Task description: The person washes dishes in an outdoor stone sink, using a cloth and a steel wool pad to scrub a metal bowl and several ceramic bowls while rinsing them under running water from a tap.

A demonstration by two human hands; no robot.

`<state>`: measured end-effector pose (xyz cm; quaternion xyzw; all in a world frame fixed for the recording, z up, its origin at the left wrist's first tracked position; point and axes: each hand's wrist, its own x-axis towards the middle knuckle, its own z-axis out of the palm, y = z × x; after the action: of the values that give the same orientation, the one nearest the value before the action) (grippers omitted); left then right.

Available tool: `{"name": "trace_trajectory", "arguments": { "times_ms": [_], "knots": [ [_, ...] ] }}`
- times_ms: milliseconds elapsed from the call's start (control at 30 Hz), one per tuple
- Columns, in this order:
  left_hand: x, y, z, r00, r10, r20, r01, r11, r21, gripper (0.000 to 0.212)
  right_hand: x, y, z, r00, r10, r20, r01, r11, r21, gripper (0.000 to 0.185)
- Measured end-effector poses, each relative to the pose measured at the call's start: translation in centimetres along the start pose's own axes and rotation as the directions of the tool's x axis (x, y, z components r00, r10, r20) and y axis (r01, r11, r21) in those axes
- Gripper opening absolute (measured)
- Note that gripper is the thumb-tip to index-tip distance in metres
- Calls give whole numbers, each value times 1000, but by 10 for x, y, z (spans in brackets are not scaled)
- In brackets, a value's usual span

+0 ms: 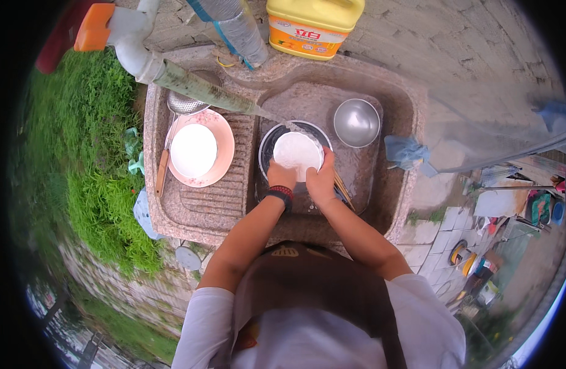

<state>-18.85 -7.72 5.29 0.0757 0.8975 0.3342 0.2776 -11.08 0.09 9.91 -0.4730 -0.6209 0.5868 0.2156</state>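
Note:
My left hand (pixel 282 175) and my right hand (pixel 321 179) grip a white bowl (pixel 297 152) from both sides, over a dark, pale-rimmed basin (pixel 267 144) in the stone sink (pixel 405 184). Water runs from the pipe spout (pixel 209 90) onto the bowl's far edge. Wooden chopsticks (pixel 343 188) lean beside my right hand, their far ends hidden. A metal bowl (pixel 356 122) rests in the sink at the right. On the ribbed drainboard (pixel 214 198), a white bowl (pixel 193 151) sits in a pink floral bowl (pixel 225 150), with a wood-handled strainer (pixel 187 102) beside them.
A yellow detergent jug (pixel 310 27) stands behind the sink by a wrapped pipe (pixel 239 30). The orange-handled tap (pixel 93 27) is at the upper left. A blue cloth or bag (pixel 405 151) hangs over the sink's right rim. Green plants (pixel 108 221) grow at the left.

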Motion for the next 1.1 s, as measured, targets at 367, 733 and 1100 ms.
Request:
{"name": "trace_trajectory", "arguments": {
  "times_ms": [367, 733, 1100],
  "knots": [
    [11, -11, 19, 960, 280, 20, -278, 958, -76, 35, 2, -19, 2, 995, -100, 3, 100, 992, -78, 58],
    [42, 59, -29, 846, 210, 490, -475, 715, 513, 20, 23, -11, -40, 994, 103, 45, -89, 964, -249, 56],
    [71, -5, 27, 858, 222, 463, -473, 691, 547, 33, 36, 2, -33, 993, -112, 32, 110, 800, -590, 59]
  ]
}}
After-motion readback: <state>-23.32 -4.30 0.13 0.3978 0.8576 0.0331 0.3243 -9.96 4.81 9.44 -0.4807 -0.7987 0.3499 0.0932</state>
